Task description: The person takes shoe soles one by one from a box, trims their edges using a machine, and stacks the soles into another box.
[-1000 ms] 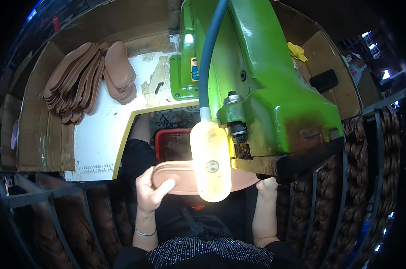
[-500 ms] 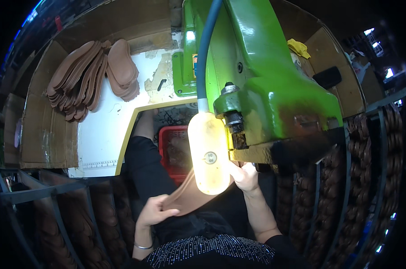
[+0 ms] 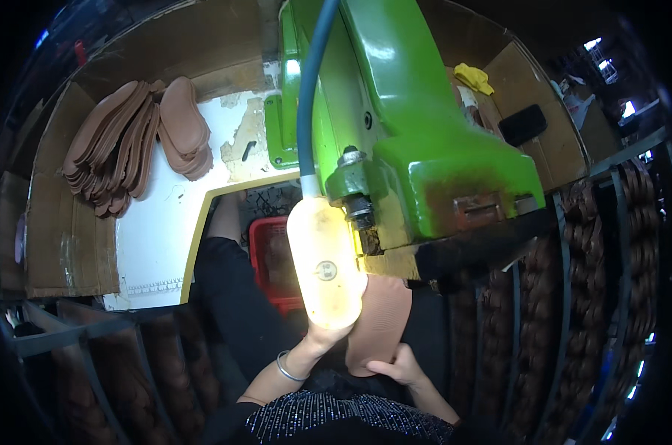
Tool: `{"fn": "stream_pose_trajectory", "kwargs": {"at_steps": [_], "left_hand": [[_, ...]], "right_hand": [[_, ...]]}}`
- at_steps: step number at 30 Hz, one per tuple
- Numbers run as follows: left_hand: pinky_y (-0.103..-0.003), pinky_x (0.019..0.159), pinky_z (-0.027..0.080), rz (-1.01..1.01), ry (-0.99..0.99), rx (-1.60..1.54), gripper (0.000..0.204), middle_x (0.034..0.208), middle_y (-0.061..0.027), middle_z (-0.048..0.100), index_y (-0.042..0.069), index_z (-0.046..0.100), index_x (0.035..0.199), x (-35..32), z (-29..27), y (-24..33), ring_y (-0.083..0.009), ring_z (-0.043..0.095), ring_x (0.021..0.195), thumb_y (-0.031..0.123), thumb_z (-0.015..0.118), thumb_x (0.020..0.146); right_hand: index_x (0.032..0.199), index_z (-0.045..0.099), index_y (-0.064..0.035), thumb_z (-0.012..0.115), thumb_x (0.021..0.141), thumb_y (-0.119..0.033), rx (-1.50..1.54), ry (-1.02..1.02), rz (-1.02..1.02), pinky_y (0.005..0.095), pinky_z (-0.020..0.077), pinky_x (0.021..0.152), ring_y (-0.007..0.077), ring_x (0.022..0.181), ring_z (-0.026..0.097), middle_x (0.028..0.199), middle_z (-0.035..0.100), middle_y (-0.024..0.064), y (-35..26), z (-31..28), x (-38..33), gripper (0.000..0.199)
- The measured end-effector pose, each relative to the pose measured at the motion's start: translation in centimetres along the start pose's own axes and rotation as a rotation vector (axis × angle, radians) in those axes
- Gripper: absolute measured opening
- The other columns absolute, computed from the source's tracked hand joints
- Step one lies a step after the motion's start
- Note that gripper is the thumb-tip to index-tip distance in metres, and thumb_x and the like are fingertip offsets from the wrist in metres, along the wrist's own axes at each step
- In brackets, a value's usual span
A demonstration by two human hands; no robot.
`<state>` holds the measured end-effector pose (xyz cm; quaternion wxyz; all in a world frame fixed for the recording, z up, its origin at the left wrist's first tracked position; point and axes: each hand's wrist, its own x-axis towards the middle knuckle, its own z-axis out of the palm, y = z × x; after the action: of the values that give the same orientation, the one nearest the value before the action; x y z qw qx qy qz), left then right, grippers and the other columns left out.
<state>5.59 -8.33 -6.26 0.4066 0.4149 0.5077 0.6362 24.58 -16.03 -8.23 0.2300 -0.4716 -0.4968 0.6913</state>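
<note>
A brown shoe sole [image 3: 384, 319] is held upright below the green machine's head, its upper end close under the machine's dark jaw. My right hand [image 3: 400, 365] grips its lower end, with the thumb on the face towards me. My left hand [image 3: 330, 337] comes up behind the glowing lamp [image 3: 325, 263], at the sole's left side. That lamp hides its fingers, so whether they close on the sole cannot be seen. A silvery bangle circles my left wrist. The green machine [image 3: 440, 156] stands just beyond, with a dark metal roller part [image 3: 358, 211] beside the lamp.
Stacked brown soles [image 3: 113, 148] and a smaller pile [image 3: 185, 130] lie on the white table [image 3: 154, 252] inside cardboard walls. A red basket [image 3: 258, 259] is below. A yellow cloth [image 3: 474, 78] and black phone [image 3: 523, 124] lie right. Racks of soles [image 3: 525, 326] flank me.
The sole has turned from slanting across my lap to upright. My left hand has moved right and up behind the lamp; my right hand has dropped from near the jaw to the sole's lower end.
</note>
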Motion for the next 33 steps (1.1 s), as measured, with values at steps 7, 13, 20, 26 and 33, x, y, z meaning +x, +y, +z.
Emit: {"fn": "stream_pose_trajectory", "kwargs": {"at_steps": [7, 13, 20, 26, 33], "left_hand": [[-0.019, 0.072, 0.043, -0.049, -0.090, -0.135, 0.026, 0.089, -0.0047, 0.059, -0.004, 0.055, 0.106, -0.2, -2.6, 0.6, -0.0092, 0.055, 0.082, 0.003, 0.062, 0.083], [-0.031, 0.092, 0.041, -0.273, -0.307, -0.145, 0.044, 0.112, -0.0120, 0.059, -0.005, 0.053, 0.117, 0.3, -6.1, 1.3, -0.0200, 0.056, 0.103, -0.002, 0.063, 0.074], [-0.027, 0.085, 0.045, -0.179, 0.003, -0.036, 0.034, 0.098, -0.0111, 0.062, -0.006, 0.054, 0.106, 0.2, -7.2, 3.9, -0.0150, 0.059, 0.093, -0.004, 0.065, 0.074], [-0.025, 0.078, 0.045, -0.205, 0.111, -0.171, 0.026, 0.091, -0.0089, 0.062, -0.004, 0.053, 0.101, -0.7, -12.6, 3.6, -0.0119, 0.058, 0.083, 0.003, 0.064, 0.078], [-0.022, 0.069, 0.044, -0.355, -0.027, -0.157, 0.020, 0.079, -0.0080, 0.061, 0.003, 0.049, 0.080, -4.2, -16.1, 1.4, -0.0084, 0.055, 0.071, 0.001, 0.069, 0.075]], "right_hand": [[0.092, 0.055, 0.0047, 0.069, 0.068, -0.014, 0.302, 0.442, -0.147, 0.0235, 0.0478, 0.067, 0.0120, 0.072, 0.058, 0.083, 0.062, 0.0080, -3.9, -6.3, -1.3, 0.034], [0.101, 0.052, 0.0036, 0.065, 0.073, -0.010, 0.225, 0.464, -0.355, 0.0240, 0.0466, 0.075, 0.0120, 0.084, 0.058, 0.092, 0.060, 0.0090, -10.4, -8.0, 4.2, 0.034], [0.111, 0.050, 0.0041, 0.061, 0.073, 0.001, 0.220, 0.151, -0.599, 0.0262, 0.0466, 0.081, 0.0171, 0.091, 0.059, 0.099, 0.061, 0.0099, -9.6, -8.2, 10.0, 0.040], [0.110, 0.053, -0.0002, 0.068, 0.072, -0.001, 0.553, 0.162, -0.649, 0.0306, 0.0476, 0.081, 0.0177, 0.092, 0.059, 0.100, 0.060, 0.0086, -11.0, -0.8, 11.6, 0.040], [0.093, 0.059, 0.0011, 0.069, 0.070, 0.003, 0.023, 0.076, -0.620, 0.0302, 0.0476, 0.075, 0.0170, 0.083, 0.059, 0.091, 0.062, 0.0078, -7.7, -0.7, 13.0, 0.025]]}}
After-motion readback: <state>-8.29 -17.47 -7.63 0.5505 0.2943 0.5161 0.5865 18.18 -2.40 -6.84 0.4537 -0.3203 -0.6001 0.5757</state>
